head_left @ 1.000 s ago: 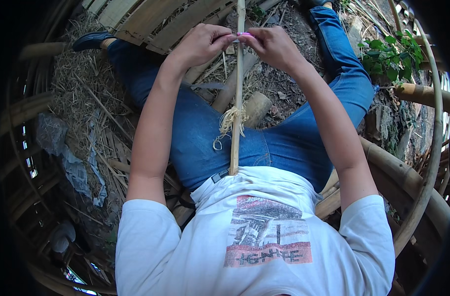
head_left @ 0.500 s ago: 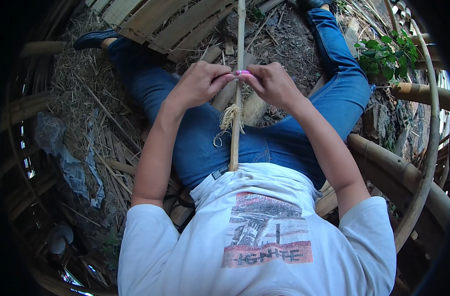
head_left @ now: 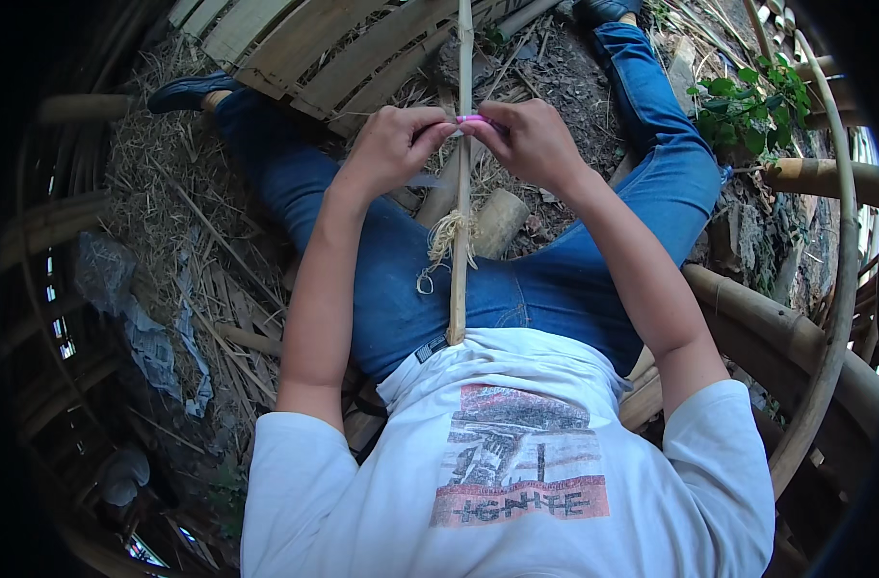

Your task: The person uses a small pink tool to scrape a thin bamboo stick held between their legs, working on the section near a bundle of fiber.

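Observation:
A thin pale bamboo stick [head_left: 460,202] runs from my waist away between my legs, past the top edge. My left hand [head_left: 393,146] is closed in a pinch at the stick's left side; what its fingertips hold is too small to make out. From the other side, my right hand [head_left: 537,140] is closed on a small pink rod [head_left: 474,118] with a dark part under the fingers. Its pink end lies across the stick, and the two hands' fingertips nearly meet there. Nearer to me, a loose bundle of yellowish string [head_left: 449,234] hangs at the stick.
My legs in jeans spread to both sides. Wooden slats [head_left: 333,58] lie at the far left, dry straw [head_left: 160,164] below them. Crumpled plastic [head_left: 141,318] is at the left. At the right are a leafy plant [head_left: 752,101], a thick bamboo pole [head_left: 767,318] and a curved pole [head_left: 837,289].
Both hands have moved slightly farther away along the stick, keeping their pinches. A faint pale blur now shows below my left hand.

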The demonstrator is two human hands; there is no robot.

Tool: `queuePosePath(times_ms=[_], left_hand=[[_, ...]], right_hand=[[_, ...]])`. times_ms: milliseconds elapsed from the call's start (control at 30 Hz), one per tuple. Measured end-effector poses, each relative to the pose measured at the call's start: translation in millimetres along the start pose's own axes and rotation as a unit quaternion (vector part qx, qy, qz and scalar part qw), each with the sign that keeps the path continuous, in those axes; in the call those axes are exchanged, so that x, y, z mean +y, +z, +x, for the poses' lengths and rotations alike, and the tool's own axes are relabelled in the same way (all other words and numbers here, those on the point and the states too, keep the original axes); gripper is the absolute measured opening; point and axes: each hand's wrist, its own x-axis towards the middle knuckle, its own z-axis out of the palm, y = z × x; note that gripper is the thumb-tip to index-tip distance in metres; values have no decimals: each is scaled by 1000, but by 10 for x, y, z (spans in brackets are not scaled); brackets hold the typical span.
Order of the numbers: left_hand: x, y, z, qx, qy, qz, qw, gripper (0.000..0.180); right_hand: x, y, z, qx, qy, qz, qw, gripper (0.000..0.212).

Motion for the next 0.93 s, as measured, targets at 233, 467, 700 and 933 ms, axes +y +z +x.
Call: queuePosePath(times_ms=[233,467,700,933], left_hand=[[-328,-155,842,37,33,46,998,22],[-306,-235,765,-13,33,55,998,22],[-91,-167,404,-50,54,63,995,26],[-105,-113,190,-56,60,83,993,17]], right_hand=[[561,-53,706,82,-50,-99,990,30],[500,-64,680,2,-12,-83,996,33],[300,81,228,3,14,36,999,32],[108,80,10,-30,46,74,996,26]])
